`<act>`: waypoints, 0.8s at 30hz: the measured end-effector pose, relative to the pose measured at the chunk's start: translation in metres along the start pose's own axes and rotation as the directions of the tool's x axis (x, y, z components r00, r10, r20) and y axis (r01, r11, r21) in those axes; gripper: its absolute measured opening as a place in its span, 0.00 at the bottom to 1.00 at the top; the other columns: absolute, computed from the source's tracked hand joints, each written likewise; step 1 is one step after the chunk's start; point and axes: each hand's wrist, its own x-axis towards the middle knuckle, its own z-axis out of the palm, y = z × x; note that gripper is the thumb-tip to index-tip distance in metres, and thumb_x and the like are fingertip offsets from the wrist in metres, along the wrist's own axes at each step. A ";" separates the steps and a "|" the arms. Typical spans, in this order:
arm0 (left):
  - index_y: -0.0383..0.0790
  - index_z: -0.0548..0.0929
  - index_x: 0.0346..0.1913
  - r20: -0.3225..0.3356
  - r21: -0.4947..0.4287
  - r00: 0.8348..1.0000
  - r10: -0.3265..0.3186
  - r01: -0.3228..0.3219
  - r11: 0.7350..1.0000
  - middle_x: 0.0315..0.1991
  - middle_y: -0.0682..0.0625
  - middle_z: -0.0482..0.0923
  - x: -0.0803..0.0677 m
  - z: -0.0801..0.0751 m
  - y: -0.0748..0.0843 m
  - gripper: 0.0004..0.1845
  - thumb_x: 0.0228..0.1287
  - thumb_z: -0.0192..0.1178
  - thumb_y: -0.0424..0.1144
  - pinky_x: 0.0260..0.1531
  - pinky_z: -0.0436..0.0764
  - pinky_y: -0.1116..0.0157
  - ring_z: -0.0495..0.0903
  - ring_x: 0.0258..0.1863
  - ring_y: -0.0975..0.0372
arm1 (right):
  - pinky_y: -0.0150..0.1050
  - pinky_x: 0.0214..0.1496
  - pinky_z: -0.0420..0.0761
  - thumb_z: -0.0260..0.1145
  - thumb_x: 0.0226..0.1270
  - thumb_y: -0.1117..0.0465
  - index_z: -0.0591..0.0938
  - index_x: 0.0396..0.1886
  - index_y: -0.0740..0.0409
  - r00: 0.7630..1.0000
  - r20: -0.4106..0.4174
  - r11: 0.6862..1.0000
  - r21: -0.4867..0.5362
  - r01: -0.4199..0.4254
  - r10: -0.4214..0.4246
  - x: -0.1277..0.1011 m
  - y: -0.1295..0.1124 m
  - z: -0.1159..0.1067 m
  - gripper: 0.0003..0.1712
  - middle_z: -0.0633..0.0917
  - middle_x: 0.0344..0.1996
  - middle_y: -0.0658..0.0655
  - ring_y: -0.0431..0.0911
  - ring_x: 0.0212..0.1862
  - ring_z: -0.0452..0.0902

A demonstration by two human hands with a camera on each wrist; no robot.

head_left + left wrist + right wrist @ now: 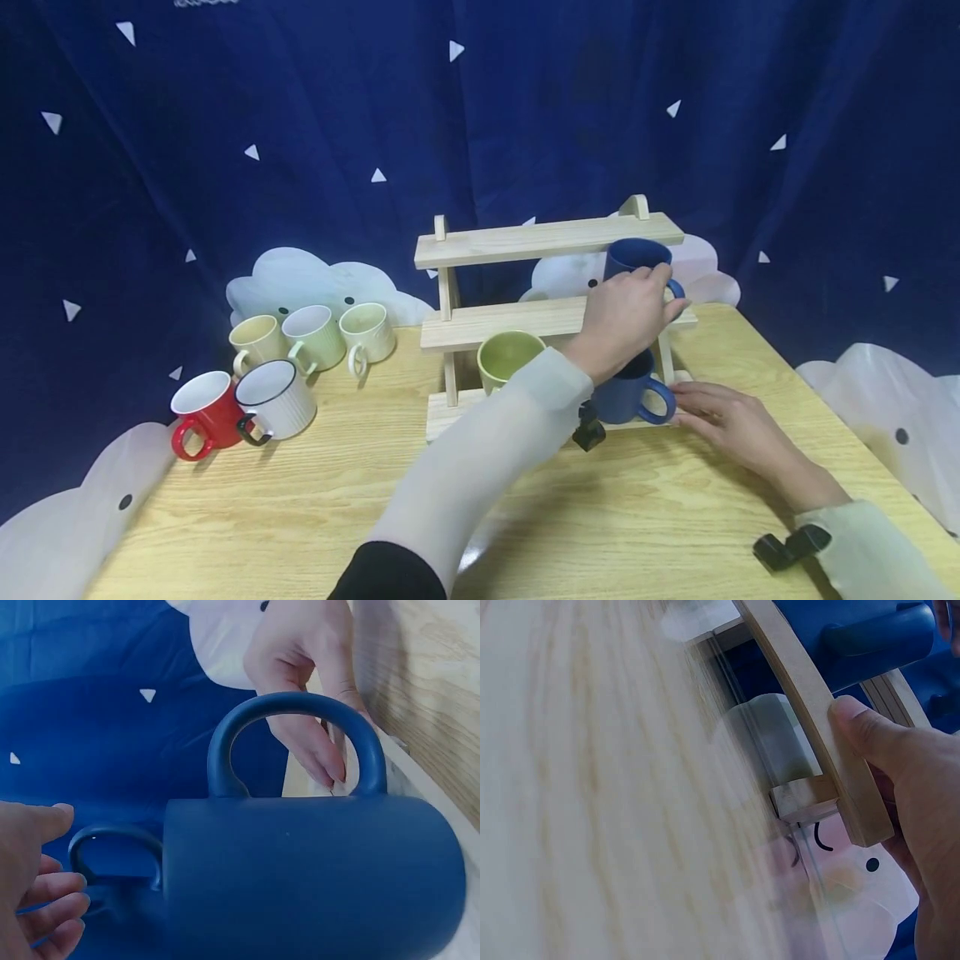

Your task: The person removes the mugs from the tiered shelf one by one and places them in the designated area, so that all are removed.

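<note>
At the top edge of the head view: pale marks point(206, 2) on a blue curtain point(322, 100), cut off by the frame and unreadable.

Left hand point(626, 317): arm stretched forward and across to the right, back of hand to the head camera, at the upper blue mug point(636, 252). Thumb apart, fingers bent beside the mug; whether they grip it cannot be told.

Right hand point(727, 421): forearm angled in from the lower right; thumb and fingers pinch the end of the lowest board of a wooden rack point(547, 240).

Upper blue mug: upright at the middle board, base hidden by the left hand. Lower blue mug point(622, 396): upright on the lowest board, handle to the right. Green mug point(510, 358): same board, partly behind the left sleeve point(487, 450).

Left on table point(262, 525): five mugs—red point(217, 417), black-rimmed white point(288, 408), yellow point(262, 337), pale green point(322, 342), cream point(375, 337).
</note>
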 end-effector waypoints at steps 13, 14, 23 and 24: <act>0.61 0.75 0.57 0.081 0.041 0.995 -0.054 0.051 0.998 0.38 0.61 0.81 0.011 0.012 0.011 0.22 0.70 0.47 0.65 0.25 0.79 0.65 0.83 0.32 0.65 | 0.16 0.62 0.55 0.80 0.47 0.61 0.89 0.42 0.49 0.999 -0.021 0.999 0.004 0.045 -0.045 0.001 0.002 0.001 0.19 0.86 0.48 0.49 0.54 0.51 0.81; 0.61 0.75 0.57 0.071 0.043 0.996 -0.054 0.051 0.998 0.39 0.61 0.81 0.011 0.013 0.011 0.21 0.70 0.47 0.65 0.25 0.80 0.65 0.83 0.33 0.65 | 0.16 0.62 0.55 0.80 0.47 0.61 0.89 0.42 0.50 0.999 -0.019 0.999 0.003 0.044 -0.044 0.001 0.002 0.001 0.19 0.86 0.48 0.49 0.54 0.51 0.81; 0.57 0.78 0.59 -0.019 -0.014 0.999 -0.037 0.037 0.999 0.39 0.60 0.82 0.001 0.012 -0.003 0.19 0.70 0.53 0.57 0.25 0.80 0.66 0.82 0.33 0.66 | 0.16 0.61 0.57 0.80 0.48 0.58 0.89 0.43 0.49 1.000 -0.006 1.000 -0.012 0.004 -0.004 0.002 -0.001 -0.001 0.18 0.86 0.48 0.48 0.52 0.51 0.81; 0.56 0.78 0.59 -0.026 -0.021 0.999 -0.037 0.036 0.999 0.39 0.60 0.82 0.000 0.012 -0.005 0.19 0.70 0.53 0.56 0.25 0.80 0.66 0.82 0.33 0.66 | 0.16 0.61 0.57 0.80 0.48 0.58 0.89 0.43 0.49 1.000 -0.007 1.000 -0.012 -0.001 0.000 0.002 -0.001 -0.001 0.19 0.86 0.48 0.48 0.52 0.51 0.81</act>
